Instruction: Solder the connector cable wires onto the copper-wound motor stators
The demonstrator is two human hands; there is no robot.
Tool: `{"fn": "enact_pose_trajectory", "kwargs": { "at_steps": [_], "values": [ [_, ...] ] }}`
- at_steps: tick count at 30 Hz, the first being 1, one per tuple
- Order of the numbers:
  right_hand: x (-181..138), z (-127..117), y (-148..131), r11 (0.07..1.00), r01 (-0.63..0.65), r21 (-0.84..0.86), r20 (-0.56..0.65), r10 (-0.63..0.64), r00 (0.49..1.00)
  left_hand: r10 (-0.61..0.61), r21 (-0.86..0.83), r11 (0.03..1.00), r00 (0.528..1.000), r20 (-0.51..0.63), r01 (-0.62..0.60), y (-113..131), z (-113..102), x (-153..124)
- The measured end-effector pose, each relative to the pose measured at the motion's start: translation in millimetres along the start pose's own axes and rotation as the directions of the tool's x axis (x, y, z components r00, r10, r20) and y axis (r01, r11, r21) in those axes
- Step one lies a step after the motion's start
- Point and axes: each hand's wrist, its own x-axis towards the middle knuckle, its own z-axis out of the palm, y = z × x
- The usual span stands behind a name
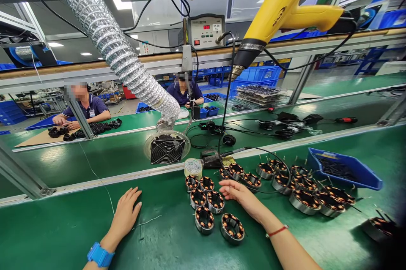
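Observation:
My left hand [125, 215] lies flat on the green bench top, fingers stretched out and holding nothing; a blue band sits on its wrist. My right hand [242, 196] rests palm down with fingers extended toward a cluster of round motor stators with copper windings [206, 196]. It touches or nearly touches the nearest stator [216, 201] and holds nothing. Two more stators [232, 227] lie just in front of that wrist, which wears a red string. A longer row of stators [304, 185] runs to the right.
A fume fan [167, 148] on a silver flexible duct stands behind the stators, beside a solder spool [193, 167] and a soldering iron stand [212, 159]. A yellow heat gun [279, 12] hangs overhead. A blue tray [345, 170] sits at right. Two people work across the conveyor.

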Motion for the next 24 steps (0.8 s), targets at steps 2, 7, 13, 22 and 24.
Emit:
{"fn": "enact_pose_trajectory", "kwargs": {
  "at_steps": [2, 7, 13, 22, 24],
  "values": [
    [0.8, -0.7, 1.3, 1.000, 0.000, 0.001, 0.002, 0.000, 1.000, 0.002, -0.003, 1.000, 1.000, -0.002, -0.002, 0.0, 0.2, -0.1],
    [2.1, -1.5, 3.2, 1.000, -0.001, 0.006, 0.006, 0.001, 1.000, 0.007, -0.019, 1.000, 1.000, -0.019, -0.008, -1.0, 1.1, -0.4],
    [2.2, -0.9, 2.9, 1.000, -0.003, 0.013, 0.004, 0.003, 1.000, 0.001, -0.003, 1.000, 1.000, 0.002, -0.001, 0.3, -1.1, -0.8],
    [1.1, 0.2, 0.8, 1.000, -0.001, 0.006, 0.000, 0.001, 1.000, -0.010, 0.003, 1.000, 1.000, 0.015, 0.010, 1.5, -2.1, -0.1],
    [0.9, 0.5, 0.3, 1.000, -0.002, 0.003, 0.000, 0.002, 1.000, -0.007, -0.003, 1.000, 1.000, 0.011, 0.008, 0.9, -1.6, 0.0]
  ]
}}
